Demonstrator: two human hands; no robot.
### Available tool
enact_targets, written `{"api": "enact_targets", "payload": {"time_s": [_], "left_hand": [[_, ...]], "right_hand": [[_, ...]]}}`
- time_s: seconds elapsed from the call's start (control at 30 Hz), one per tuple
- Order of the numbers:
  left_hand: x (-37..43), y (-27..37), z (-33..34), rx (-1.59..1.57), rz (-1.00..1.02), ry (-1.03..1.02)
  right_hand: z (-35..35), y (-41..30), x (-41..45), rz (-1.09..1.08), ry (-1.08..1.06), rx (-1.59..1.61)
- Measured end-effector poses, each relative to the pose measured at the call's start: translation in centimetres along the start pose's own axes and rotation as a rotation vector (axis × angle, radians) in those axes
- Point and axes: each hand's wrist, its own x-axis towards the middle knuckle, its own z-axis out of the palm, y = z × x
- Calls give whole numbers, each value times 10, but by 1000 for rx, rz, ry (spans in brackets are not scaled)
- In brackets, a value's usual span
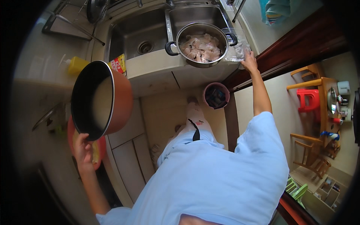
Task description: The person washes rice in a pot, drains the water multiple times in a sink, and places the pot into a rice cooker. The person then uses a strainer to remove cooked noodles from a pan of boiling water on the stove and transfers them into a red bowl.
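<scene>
My left hand [84, 150] grips the near rim of a deep pot [122, 98], orange outside and black inside. It is tilted, and something pale and cloudy lies in it; whether liquid or solid I cannot tell. At the right end of the counter my right hand [249, 62] holds crinkled clear plastic packaging [239, 52]. Just left of that packaging stands a stainless steel pot [194, 63] with two black handles. Pale pieces of raw meat, perhaps fish [201, 49], fill its lower part.
Behind the steel pot lies a double-bowl steel sink [129, 31]. A yellow bottle [77, 65] and a red-yellow packet [118, 63] sit on the left counter. Below left is a red basin [101, 146]. A pink bin [216, 84] stands on the floor, near a dark wooden door frame [298, 42].
</scene>
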Motion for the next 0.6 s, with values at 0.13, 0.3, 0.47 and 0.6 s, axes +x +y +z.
{"api": "enact_targets", "payload": {"time_s": [0.13, 0.3, 0.47, 0.6], "left_hand": [[-12, -22, -21, -28, -57, -26], [-14, -39, -16, -54, -80, -98], [-35, -40, 17, -87, -48, -13], [-53, -49, 29, -103, -40, 37]], "right_hand": [[-7, -18, 15, 167, -87, -211], [-58, -31, 30, 136, -148, -560], [-106, -39, -1, 120, -335, -507], [-103, 9, -76, 65, -344, -109]]}}
